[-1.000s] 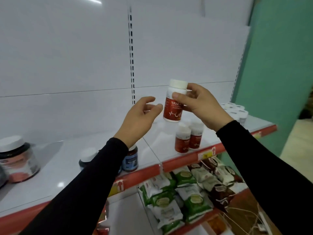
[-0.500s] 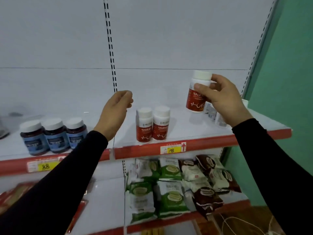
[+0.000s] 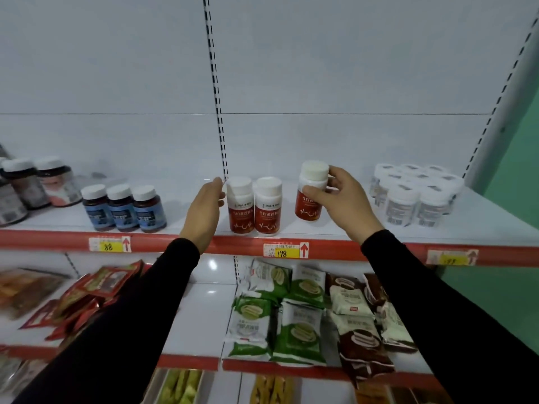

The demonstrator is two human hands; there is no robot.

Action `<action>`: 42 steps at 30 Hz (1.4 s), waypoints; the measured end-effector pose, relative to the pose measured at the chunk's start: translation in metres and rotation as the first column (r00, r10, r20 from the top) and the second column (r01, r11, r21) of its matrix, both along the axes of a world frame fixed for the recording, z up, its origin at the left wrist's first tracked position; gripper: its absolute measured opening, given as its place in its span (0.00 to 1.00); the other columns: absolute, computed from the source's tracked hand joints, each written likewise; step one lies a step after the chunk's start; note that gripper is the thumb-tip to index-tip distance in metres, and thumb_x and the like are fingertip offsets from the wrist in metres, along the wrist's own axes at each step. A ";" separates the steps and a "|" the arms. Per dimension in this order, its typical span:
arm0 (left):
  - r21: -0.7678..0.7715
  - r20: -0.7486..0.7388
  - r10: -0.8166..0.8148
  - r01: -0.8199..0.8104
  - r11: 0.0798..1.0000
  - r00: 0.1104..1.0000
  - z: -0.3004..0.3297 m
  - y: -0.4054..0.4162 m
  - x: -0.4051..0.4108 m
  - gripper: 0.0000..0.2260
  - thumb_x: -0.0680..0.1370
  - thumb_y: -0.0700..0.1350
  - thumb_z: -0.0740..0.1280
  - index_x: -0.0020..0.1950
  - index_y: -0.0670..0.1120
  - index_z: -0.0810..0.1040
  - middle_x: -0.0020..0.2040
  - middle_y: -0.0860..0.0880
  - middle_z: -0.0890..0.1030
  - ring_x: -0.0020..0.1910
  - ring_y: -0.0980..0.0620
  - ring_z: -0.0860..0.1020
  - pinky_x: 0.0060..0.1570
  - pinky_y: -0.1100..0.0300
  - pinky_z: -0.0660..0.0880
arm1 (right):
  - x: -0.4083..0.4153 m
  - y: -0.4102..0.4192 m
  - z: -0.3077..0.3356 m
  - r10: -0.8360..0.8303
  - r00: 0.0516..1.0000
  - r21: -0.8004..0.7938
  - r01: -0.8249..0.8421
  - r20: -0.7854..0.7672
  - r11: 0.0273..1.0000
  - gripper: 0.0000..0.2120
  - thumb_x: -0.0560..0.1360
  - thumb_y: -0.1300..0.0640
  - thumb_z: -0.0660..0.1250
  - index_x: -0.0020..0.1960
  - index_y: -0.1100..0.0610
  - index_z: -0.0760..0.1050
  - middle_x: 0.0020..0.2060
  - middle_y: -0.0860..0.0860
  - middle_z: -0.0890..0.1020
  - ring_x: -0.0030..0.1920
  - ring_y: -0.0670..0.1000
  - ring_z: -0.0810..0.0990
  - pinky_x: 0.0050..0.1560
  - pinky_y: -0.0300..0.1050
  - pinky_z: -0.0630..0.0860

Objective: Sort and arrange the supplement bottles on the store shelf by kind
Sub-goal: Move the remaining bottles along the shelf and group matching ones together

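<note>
My right hand (image 3: 341, 199) grips a red-labelled bottle with a white cap (image 3: 310, 193), held upright just above the white shelf (image 3: 335, 228), right of two matching red bottles (image 3: 253, 205) standing side by side. My left hand (image 3: 204, 208) hovers beside the leftmost red bottle, fingers relaxed, holding nothing. Three blue-labelled dark bottles (image 3: 124, 208) stand in a row further left. A cluster of several white bottles (image 3: 414, 191) fills the right end. Larger dark jars (image 3: 38, 185) stand at the far left.
The shelf has a red front rail with yellow price tags (image 3: 281, 252). Below it, snack packets in green, white and brown (image 3: 306, 310) and red pouches (image 3: 87, 293) fill a lower shelf. A green wall (image 3: 516, 170) borders the right side.
My right hand has lowered the red bottle toward the shelf beside the two red ones. My left hand has moved close to the leftmost red bottle. The view has shifted to face the shelf.
</note>
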State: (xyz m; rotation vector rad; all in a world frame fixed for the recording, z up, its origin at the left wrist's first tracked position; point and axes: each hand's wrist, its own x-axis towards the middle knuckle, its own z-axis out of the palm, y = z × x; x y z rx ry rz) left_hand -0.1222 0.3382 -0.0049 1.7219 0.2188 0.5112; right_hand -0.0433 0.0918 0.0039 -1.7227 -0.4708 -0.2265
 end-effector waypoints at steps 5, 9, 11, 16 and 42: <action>-0.025 -0.028 -0.011 0.011 1.000 1.000 -0.003 0.003 0.001 0.18 0.82 0.61 0.52 0.64 0.52 0.70 0.64 0.46 0.76 0.61 0.49 0.75 0.67 0.47 0.68 | -0.002 0.018 -0.012 0.011 1.000 -0.060 -0.012 -0.010 0.998 0.25 0.70 0.50 0.76 0.63 0.43 0.71 0.50 0.35 0.77 0.47 0.33 0.78 0.39 0.27 0.72; -0.041 -0.077 -0.053 0.050 0.998 0.996 -0.006 0.004 0.000 0.24 0.82 0.61 0.51 0.71 0.48 0.68 0.66 0.44 0.74 0.64 0.46 0.74 0.68 0.47 0.68 | -0.002 0.024 -0.019 0.016 1.000 -0.113 -0.018 -0.019 0.993 0.26 0.70 0.49 0.76 0.66 0.45 0.71 0.50 0.36 0.77 0.51 0.39 0.78 0.45 0.34 0.73; -0.046 -0.090 -0.071 0.067 0.997 0.993 -0.006 0.004 0.000 0.25 0.82 0.61 0.51 0.72 0.48 0.68 0.65 0.44 0.75 0.63 0.46 0.75 0.67 0.48 0.68 | -0.004 0.024 -0.021 0.005 1.000 -0.125 -0.009 -0.029 0.992 0.27 0.70 0.48 0.75 0.66 0.46 0.71 0.51 0.38 0.77 0.51 0.39 0.78 0.44 0.34 0.72; -0.043 -0.099 -0.112 0.109 0.993 0.989 -0.008 0.003 0.001 0.24 0.82 0.61 0.48 0.69 0.51 0.71 0.61 0.44 0.78 0.58 0.49 0.77 0.59 0.54 0.70 | -0.005 0.020 -0.019 0.002 0.999 -0.173 -0.009 -0.037 0.985 0.28 0.71 0.46 0.75 0.67 0.47 0.71 0.53 0.42 0.78 0.51 0.38 0.78 0.43 0.33 0.72; 0.050 0.196 0.001 -0.011 0.999 0.981 0.049 0.015 -0.033 0.22 0.76 0.63 0.52 0.62 0.54 0.73 0.59 0.52 0.79 0.61 0.55 0.76 0.65 0.52 0.69 | -0.033 0.030 0.062 -0.099 0.980 0.145 0.073 0.175 0.987 0.19 0.71 0.35 0.64 0.58 0.41 0.75 0.55 0.41 0.80 0.57 0.45 0.80 0.60 0.53 0.78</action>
